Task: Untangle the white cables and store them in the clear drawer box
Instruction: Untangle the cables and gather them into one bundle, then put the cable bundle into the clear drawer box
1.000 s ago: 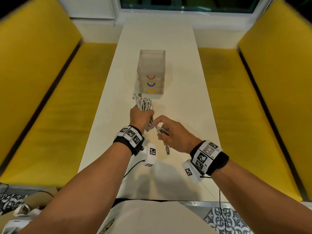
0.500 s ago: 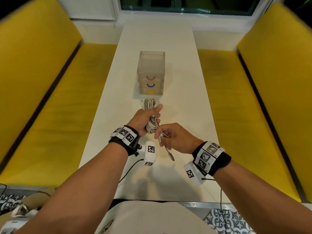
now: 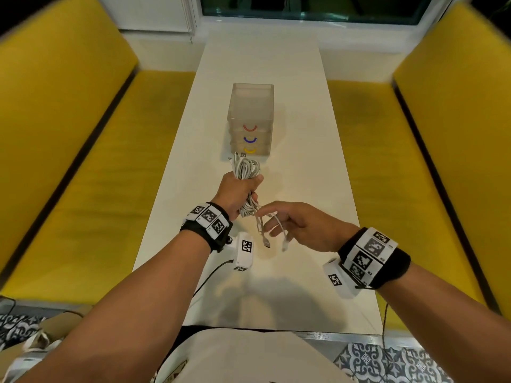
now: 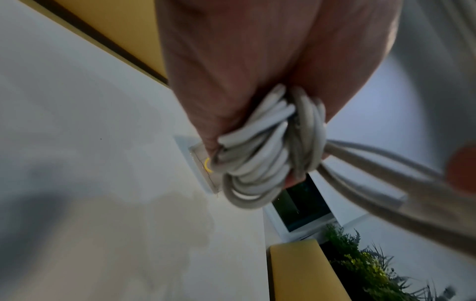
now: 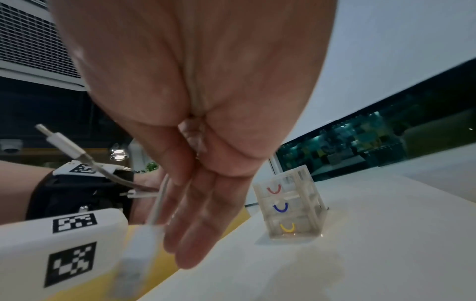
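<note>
Untangling stage. The left hand (image 3: 238, 193) grips the white cable bundle (image 3: 246, 172) above the desk (image 3: 318, 167), just near of the closed clear drawer box (image 3: 251, 120). The right hand (image 3: 301, 226), fingers extended, holds nothing; loose plug ends (image 3: 273, 239) dangle beside it. Next: pinch one end and draw it free.

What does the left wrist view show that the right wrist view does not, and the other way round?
Only the left wrist view shows the left hand gripping the cable bundle, and a plant. Only the right wrist view shows the right hand open with straight fingers, a loose plug beside it, and the red and blue handles. Both show the drawer box, its yellow handle, the table and the window.
</note>
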`<state>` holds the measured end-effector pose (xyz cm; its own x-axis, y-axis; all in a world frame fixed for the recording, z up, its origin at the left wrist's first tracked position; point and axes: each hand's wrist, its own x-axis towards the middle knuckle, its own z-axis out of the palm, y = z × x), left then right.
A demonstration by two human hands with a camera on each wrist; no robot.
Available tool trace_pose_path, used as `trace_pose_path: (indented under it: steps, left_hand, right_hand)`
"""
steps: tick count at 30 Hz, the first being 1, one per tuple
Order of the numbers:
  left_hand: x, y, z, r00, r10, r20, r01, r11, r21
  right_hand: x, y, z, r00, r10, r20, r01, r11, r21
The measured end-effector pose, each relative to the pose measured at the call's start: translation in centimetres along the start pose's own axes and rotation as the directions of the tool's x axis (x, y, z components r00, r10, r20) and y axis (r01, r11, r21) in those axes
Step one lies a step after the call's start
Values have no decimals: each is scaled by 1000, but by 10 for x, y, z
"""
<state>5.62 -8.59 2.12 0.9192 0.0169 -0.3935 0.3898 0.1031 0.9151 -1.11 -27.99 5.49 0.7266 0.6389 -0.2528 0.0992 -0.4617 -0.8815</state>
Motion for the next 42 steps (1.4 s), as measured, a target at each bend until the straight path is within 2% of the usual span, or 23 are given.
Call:
trace_pose_path:
  steps: [3,7,10,12,13,14,15,16,17,18,20,21,23,25,27,29,33,37,39,42]
  left_hand:
    - [-2,0,7,1000,-18,23,18,1000,5]
    - [-4,-2,11,996,-61,61,64,996,-62]
    - [-7,-1,13,996,-59,60,63,995,-72]
    - [-9,-2,14,999,-26,48,29,998,-55]
    - [-9,-2,14,999,4,36,-3,999,-40]
    - [-10,-2,14,999,39,30,-38,999,-23]
    - [-12,-4,14,997,70,28,-70,998,-5]
    - [-13,-4,15,994,105,26,-105,994,9]
    - [-16,-5,15,990,137,22,-137,991,8]
    - [-18,-4,17,987,160,16,-160,987,-7]
    - [-20,-6,20,984,178,1,-178,982,-70]
    - [-20,-7,21,984,179,-10,-179,979,-94]
    - [-21,-11,22,985,162,-55,-168,978,-121]
    - [-23,-15,22,988,120,-101,-136,975,-174]
    - [-27,-15,22,990,87,-110,-108,973,-204]
    - [-30,-17,21,991,83,-102,-100,981,-165]
    - [-29,-18,16,993,110,-38,-113,988,-102]
    - [-22,-20,16,996,48,-77,-52,998,-42]
    - [-22,-25,16,994,52,-98,-54,998,-27]
    - [-19,-25,9,993,26,-113,-35,996,-80]
  right_hand:
    - [4,-5,-4,999,-46,-5,44,975,-218]
    - [11,-8,-1,977,-204,-60,144,840,-523]
    - [14,-4,2,965,-251,-73,158,783,-602]
    - [18,3,7,924,-363,-123,209,746,-632]
    - [20,6,11,898,-405,-174,233,770,-594]
    - [22,8,14,884,-392,-256,236,846,-478]
    - [24,9,18,878,-317,-360,227,936,-270]
    - [28,7,20,862,-205,-465,210,977,-42]
    - [30,4,22,835,-68,-546,182,971,157]
    - [33,-1,23,814,73,-577,141,938,318]
    - [39,-9,24,803,294,-518,42,840,541]
    - [42,-11,24,801,355,-482,-21,821,570]
    - [47,-17,23,809,363,-462,-150,888,435]
    - [48,-24,22,858,267,-439,-247,963,102]
    - [47,-32,24,890,222,-398,-302,941,-150]
    - [47,-34,28,892,189,-410,-314,912,-264]
    - [48,-32,35,905,109,-412,-258,909,-326]
    - [45,-27,38,940,49,-337,-219,846,-486]
    - [45,-20,37,944,54,-325,-219,839,-497]
    - [45,-15,42,948,77,-307,-212,876,-433]
